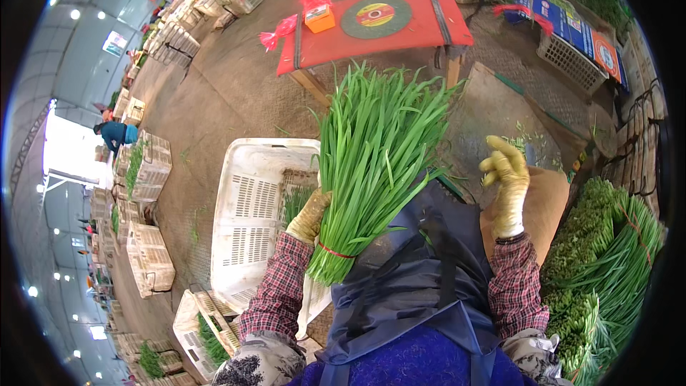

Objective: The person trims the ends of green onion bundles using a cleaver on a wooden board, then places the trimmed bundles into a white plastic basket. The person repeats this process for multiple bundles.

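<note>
Head view: the bunch of long green leaves [375,157] is up in front of the body, tips pointing away, with a red band [336,251] round it near the cut end. The left hand [311,216], gloved, is wrapped round its left side just above that band. The right hand [509,179] is off to the other side, fingers loosely curled and spread, nothing in it that I can see.

My read: the bunch is already banded, so this is the holding or handling step. Next move calls for a steady left grip so the leaves don't splay, with the right hand free to help.

Just left of the left hand there's a white crate [234,193] with some greens inside. Beyond both hands sits a red worktop [314,53], and right of the right hand, a heap of greens [622,250].
</note>
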Motion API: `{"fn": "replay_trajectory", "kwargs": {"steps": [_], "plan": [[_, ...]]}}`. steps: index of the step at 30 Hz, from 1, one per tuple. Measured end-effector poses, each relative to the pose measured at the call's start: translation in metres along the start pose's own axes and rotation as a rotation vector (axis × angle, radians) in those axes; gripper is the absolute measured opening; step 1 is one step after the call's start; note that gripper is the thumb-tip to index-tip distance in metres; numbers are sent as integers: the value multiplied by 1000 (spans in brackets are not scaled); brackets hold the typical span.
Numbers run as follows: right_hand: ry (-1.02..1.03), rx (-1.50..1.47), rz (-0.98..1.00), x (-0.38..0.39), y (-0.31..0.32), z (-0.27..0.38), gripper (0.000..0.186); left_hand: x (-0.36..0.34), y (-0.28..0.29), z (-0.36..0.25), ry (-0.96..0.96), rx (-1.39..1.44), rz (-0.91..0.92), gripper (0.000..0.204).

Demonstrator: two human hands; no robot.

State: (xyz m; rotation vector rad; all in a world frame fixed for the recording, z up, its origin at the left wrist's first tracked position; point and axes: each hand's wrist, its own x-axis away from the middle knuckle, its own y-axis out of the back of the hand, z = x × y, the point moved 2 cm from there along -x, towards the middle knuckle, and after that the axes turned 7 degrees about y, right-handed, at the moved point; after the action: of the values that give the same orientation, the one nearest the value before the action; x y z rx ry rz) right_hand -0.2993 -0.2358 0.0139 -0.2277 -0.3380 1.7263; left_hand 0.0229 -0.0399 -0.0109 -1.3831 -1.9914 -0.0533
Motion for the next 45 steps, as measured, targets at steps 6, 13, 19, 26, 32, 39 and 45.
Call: {"fn": "replay_trajectory", "kwargs": {"steps": [6,13,19,26,32,39,45], "plan": [[-435,204,613,23,-98,-6,38,-7,-4,0,85,1,22,39],[741,917,486,7,-88,-42,6,-2,0,3,32,17,-19,42],[-340,1257,776,0,17,-40,19,9,9,7,75,59,-37,44],[-346,80,299,0,-40,1,22,6,7,5,148,92,-63,54],[-387,-132,130,-10,-41,-62,26,2,4,6,189,90,-74,51],[-600,-203,273,-3,-61,-76,33,-1,5,6,193,110,-68,52],[-344,-474,10,-22,-19,-76,35,-7,16,15,157,104,-77,53]]}}
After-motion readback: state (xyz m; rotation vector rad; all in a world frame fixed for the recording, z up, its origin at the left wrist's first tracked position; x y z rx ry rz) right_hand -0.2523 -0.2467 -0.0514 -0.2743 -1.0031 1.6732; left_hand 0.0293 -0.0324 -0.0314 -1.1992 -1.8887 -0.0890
